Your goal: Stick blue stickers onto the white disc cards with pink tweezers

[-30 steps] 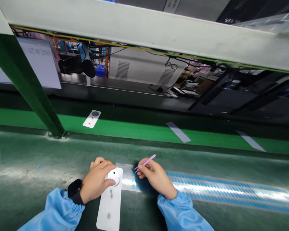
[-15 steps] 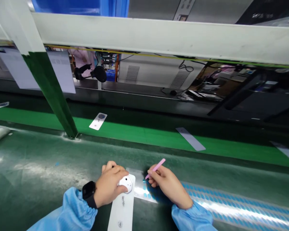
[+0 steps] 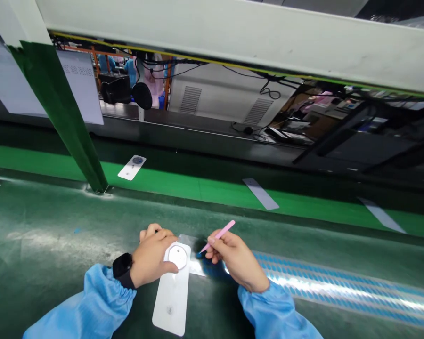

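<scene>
My left hand (image 3: 153, 258) grips the upper left edge of a white panel (image 3: 171, 296), thumb on its face near a round white part (image 3: 177, 256) with small dark holes. The panel lies on the green tabletop, its long side running toward me. In my right hand (image 3: 235, 258) are pink tweezers (image 3: 219, 235), held like a pen and pointing down left. A small blue piece (image 3: 199, 255) shows at their tip, just right of the panel. Under the right hand stretches a clear sheet (image 3: 339, 287) with rows of blue stickers; the panel overlaps its left end.
Beyond the table edge runs a green conveyor belt (image 3: 183, 187) carrying a white panel (image 3: 132, 167) and two plain panels (image 3: 260, 194) (image 3: 382, 215). A green post (image 3: 67, 117) stands at left, and a white beam (image 3: 215, 37) crosses above.
The camera view has shifted, moving the scene left and up in the picture. The tweezers' tip has come closer to the panel. The panels on the belt appear farther left.
</scene>
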Demonstrator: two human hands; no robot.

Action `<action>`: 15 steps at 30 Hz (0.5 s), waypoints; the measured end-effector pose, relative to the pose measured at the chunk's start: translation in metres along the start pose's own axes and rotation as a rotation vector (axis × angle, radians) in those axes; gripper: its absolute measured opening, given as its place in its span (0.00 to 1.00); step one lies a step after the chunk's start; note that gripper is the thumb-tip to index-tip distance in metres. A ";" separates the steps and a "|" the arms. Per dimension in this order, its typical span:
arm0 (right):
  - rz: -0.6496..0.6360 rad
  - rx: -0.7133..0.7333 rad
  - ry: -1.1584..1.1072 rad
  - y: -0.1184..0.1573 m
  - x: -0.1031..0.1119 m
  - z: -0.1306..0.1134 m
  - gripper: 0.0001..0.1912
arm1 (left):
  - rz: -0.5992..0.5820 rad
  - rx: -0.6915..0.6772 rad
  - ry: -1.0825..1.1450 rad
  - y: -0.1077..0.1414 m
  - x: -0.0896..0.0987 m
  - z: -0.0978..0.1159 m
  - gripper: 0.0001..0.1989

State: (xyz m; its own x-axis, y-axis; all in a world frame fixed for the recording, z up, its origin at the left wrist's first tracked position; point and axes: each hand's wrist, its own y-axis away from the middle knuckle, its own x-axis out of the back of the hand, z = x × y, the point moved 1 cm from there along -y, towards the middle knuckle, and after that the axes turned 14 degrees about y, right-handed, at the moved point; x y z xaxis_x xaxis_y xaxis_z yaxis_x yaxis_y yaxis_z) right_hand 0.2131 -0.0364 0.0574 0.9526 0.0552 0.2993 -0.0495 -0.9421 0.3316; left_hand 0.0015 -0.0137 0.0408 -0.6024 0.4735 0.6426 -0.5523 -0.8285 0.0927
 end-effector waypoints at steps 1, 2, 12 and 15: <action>-0.005 0.002 0.009 0.001 -0.007 -0.002 0.23 | 0.007 0.001 -0.010 0.000 0.000 0.000 0.27; -0.011 0.001 0.023 0.001 -0.015 -0.003 0.22 | 0.015 0.003 -0.022 0.000 0.001 0.000 0.26; 0.026 -0.032 0.082 -0.002 -0.036 0.013 0.22 | 0.026 0.016 -0.080 0.002 0.000 0.004 0.21; 0.011 -0.031 0.109 -0.001 -0.035 0.011 0.21 | 0.024 0.024 -0.084 0.002 0.001 0.004 0.21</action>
State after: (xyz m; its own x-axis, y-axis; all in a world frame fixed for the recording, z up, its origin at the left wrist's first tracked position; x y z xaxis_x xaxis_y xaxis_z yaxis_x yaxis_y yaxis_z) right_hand 0.1828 -0.0414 0.0367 0.9137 0.0819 0.3979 -0.0709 -0.9322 0.3548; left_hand 0.0020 -0.0164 0.0442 -0.5641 0.4273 0.7065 -0.5239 -0.8466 0.0938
